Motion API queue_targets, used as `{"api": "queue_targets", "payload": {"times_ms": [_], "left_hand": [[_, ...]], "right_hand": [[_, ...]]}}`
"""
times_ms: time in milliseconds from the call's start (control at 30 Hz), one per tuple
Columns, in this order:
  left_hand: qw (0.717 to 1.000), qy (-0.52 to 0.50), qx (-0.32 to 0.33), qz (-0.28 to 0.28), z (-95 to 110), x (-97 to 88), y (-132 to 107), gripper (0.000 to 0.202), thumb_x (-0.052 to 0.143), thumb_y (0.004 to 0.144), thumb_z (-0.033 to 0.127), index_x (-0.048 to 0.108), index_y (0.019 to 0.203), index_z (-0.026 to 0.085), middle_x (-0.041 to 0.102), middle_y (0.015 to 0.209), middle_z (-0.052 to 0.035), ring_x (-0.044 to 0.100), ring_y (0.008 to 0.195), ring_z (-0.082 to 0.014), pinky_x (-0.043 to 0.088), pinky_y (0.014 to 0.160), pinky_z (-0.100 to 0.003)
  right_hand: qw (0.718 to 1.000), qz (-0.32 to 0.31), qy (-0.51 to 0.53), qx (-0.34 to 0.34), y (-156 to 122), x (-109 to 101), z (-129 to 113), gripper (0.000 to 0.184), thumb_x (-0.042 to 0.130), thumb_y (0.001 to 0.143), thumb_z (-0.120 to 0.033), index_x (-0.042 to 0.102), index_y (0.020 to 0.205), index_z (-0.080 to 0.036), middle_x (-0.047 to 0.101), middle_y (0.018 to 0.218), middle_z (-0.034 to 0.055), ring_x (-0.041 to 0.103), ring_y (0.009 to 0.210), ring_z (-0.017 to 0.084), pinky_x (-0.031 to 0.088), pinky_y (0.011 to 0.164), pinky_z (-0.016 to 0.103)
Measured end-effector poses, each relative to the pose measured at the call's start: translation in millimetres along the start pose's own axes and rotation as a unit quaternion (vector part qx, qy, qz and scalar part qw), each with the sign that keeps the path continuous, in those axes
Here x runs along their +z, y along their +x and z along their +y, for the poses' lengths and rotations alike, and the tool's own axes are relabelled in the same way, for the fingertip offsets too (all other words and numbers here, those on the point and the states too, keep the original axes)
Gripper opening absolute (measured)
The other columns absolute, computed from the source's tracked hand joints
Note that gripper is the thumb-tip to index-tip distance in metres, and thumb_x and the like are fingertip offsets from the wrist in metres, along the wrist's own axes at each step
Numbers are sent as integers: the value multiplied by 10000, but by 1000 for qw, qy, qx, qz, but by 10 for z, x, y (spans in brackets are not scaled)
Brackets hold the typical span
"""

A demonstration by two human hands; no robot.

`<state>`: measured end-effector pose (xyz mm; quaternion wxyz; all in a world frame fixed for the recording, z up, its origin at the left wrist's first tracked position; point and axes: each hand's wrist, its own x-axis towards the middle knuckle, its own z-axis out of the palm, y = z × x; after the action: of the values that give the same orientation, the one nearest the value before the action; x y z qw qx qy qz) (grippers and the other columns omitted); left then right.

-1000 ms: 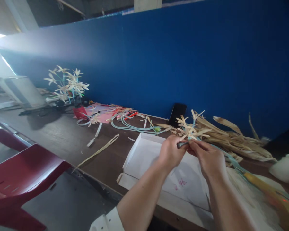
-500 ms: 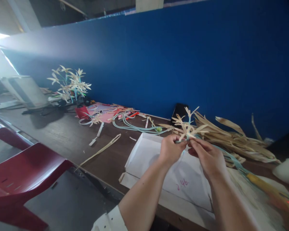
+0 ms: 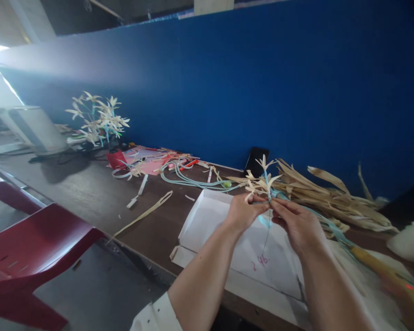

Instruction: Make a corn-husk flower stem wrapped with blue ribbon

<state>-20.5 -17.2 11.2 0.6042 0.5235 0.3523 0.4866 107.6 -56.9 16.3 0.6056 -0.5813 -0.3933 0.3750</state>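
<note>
My left hand (image 3: 242,213) and my right hand (image 3: 298,225) meet above a flat white cardboard box (image 3: 207,220). Both pinch the pale blue stem of a small sprig of straw flowers (image 3: 261,183), which stands upright between the fingertips. A thin strand and a bit of blue ribbon hang below the pinch. Fingers of both hands are closed on the stem.
A pile of dried leaf strips (image 3: 331,197) lies to the right on the brown table (image 3: 89,193). A black phone (image 3: 255,162) leans on the blue wall. Blue cords (image 3: 189,180), a finished flower bunch (image 3: 98,119) and red chairs (image 3: 37,248) lie to the left.
The flower sprig has been turned and tilted more upright between my fingers, and blue ribbon now shows hanging below it. My hands stayed in nearly the same place.
</note>
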Motion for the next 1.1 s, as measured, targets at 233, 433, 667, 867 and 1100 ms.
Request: {"api": "queue_targets", "payload": {"times_ms": [233,433,667,867,1100], "left_hand": [[995,75,57,-25,21,7,-33,221,665,686,304,704,810,125,670,750,-32,558,686,-121,432,665,-235],[989,122,79,0,28,35,-43,204,678,681,295,714,814,144,684,791,-38,560,690,-123,423,630,-221],[990,125,66,7,87,41,-94,164,662,687,243,713,811,148,692,787,-34,584,707,-128,441,652,-221],[995,90,32,15,82,13,-75,206,673,670,287,712,805,136,692,770,-35,589,702,-134,453,658,-232],[998,59,14,-5,96,-29,-58,214,690,658,286,707,808,133,704,872,-53,613,788,-146,463,735,-246]], "right_hand": [[999,34,28,-15,26,-3,37,337,808,539,-382,734,805,-188,638,670,12,534,571,93,469,517,199],[994,34,103,25,16,37,23,324,825,484,-317,713,756,-182,615,626,1,545,564,93,459,497,185],[990,17,131,42,-7,66,-3,285,819,494,-294,688,727,-197,640,663,-5,565,586,99,457,522,196],[985,-37,156,56,-29,65,-10,275,821,534,-281,680,755,-198,619,694,-17,549,597,78,465,538,171],[989,-56,126,49,-25,30,-9,306,794,571,-374,708,800,-191,615,678,2,538,577,92,475,518,200]]}}
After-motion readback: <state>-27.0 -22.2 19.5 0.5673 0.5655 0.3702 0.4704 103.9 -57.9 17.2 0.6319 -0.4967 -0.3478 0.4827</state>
